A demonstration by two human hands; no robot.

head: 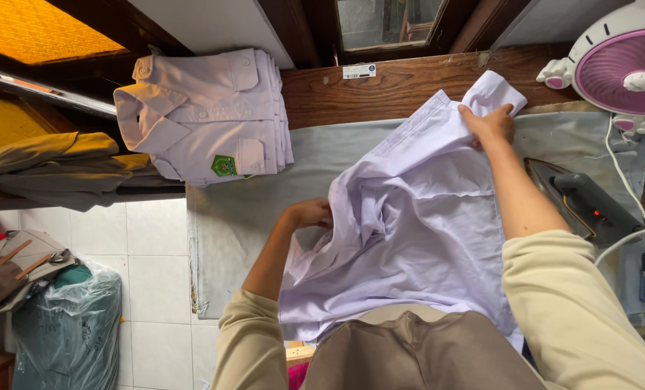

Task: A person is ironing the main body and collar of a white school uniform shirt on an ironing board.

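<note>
A pale lilac shirt (416, 231) lies crumpled on the grey ironing pad (322, 155). My left hand (309, 214) grips a bunched fold of the shirt at its left side. My right hand (490, 123) reaches far across and pinches the shirt's sleeve cuff at the pad's back edge. Both arms wear cream sleeves pushed up.
A stack of folded lilac shirts (207, 112) with a green badge sits at the back left. A dark iron (582, 202) rests at the right, its white cord trailing. A pink and white fan (622, 68) stands at the back right. Bags (62, 318) stand on the tiled floor.
</note>
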